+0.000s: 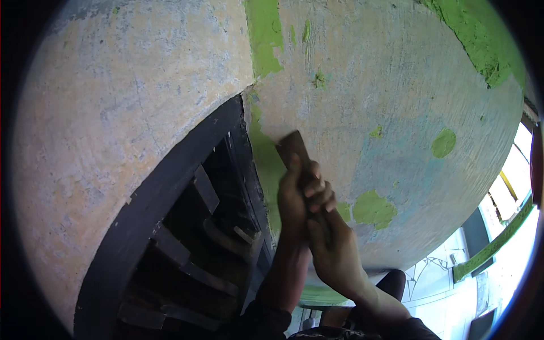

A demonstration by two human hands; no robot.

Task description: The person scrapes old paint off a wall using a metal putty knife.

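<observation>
Both of my hands are closed around one flat scraper (292, 143) with a dark, squarish blade. My left hand (292, 198) grips it high, close behind the blade, with the thumb lying along it. Lower down, my right hand (334, 246) is wrapped round the handle, most of which the fingers hide. The blade lies at the wall (362, 96), next to a strip of green paint (264, 156) beside a dark window-like frame. Whether its edge touches the surface is hard to make out.
The dark frame (170, 156) with slats (205, 190) inside stands left of my hands. Green patches (374, 209) dot the worn wall, and thicker green paint (481, 39) covers the upper right. Light tiled flooring (442, 277) and a bright opening lie at right.
</observation>
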